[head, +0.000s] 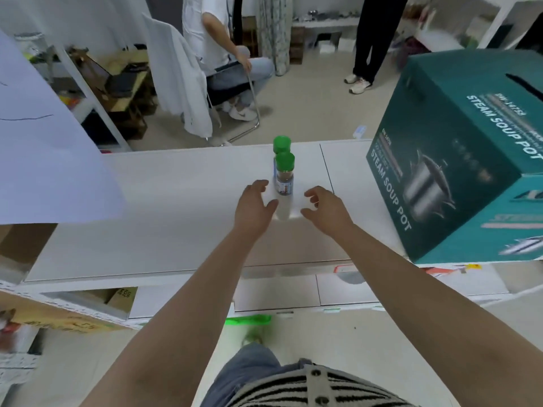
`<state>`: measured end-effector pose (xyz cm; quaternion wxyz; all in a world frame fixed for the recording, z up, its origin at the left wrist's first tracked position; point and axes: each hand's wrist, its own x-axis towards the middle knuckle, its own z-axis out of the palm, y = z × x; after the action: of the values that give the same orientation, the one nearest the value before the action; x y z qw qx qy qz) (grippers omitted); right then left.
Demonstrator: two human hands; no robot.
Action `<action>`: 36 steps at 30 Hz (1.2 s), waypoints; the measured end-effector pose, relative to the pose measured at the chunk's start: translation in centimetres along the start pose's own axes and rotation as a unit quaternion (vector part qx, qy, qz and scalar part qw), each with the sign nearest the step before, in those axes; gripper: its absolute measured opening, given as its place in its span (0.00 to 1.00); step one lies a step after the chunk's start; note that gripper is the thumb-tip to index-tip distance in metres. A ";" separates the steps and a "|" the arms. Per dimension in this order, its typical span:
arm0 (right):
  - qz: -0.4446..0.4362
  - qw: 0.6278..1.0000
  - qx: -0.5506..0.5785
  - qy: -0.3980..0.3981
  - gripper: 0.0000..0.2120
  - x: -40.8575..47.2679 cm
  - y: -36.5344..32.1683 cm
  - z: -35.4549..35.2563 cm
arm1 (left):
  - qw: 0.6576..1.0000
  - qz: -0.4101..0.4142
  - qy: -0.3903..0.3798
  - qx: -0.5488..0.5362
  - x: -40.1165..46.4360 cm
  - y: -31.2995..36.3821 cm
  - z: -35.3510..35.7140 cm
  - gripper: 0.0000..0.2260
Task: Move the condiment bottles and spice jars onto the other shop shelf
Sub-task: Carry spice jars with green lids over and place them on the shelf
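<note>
Flanking glass spice jars (283, 179) (green ribbed caps) | hands: left (255, 207), right (326, 208), loosely spread, empty

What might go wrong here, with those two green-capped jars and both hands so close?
The near spice jar and far jar are tall, narrow and stand close together; a bump from the left hand or right hand could topple both. The far jar stands close to the shelf top back edge and might roll off.

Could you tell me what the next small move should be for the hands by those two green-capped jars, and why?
Probably draw both hands back toward the body. The left hand and right hand are open and hold nothing, flanking the near jar, which stands upright on the white shelf with the far jar behind it; both look already placed.
</note>
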<state>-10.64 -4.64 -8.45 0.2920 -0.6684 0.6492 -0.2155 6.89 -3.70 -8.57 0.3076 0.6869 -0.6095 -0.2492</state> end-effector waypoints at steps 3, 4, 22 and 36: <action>0.001 1.000 0.003 0.010 0.20 1.5 0.4 -0.1 | 0.999 0.000 -0.004 -0.038 2.4 0.5 1.1 0.22; 0.003 1.000 0.003 0.013 0.20 1.8 0.6 -0.1 | 0.999 -0.001 -0.007 -0.054 3.0 0.7 1.4 0.22; 0.013 0.999 -0.008 0.028 0.18 4.8 2.0 0.0 | 0.995 -0.010 0.005 -0.096 3.3 0.3 3.9 0.13; -0.022 0.985 0.172 -0.007 0.40 12.7 -2.8 2.5 | 0.935 -0.163 0.068 -0.306 0.9 -3.8 -3.2 0.14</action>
<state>-6.05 -16.97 -9.56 0.4020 -0.6240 0.5854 -0.3261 11.85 -3.93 -9.09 0.4987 0.6651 -0.3607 -0.4228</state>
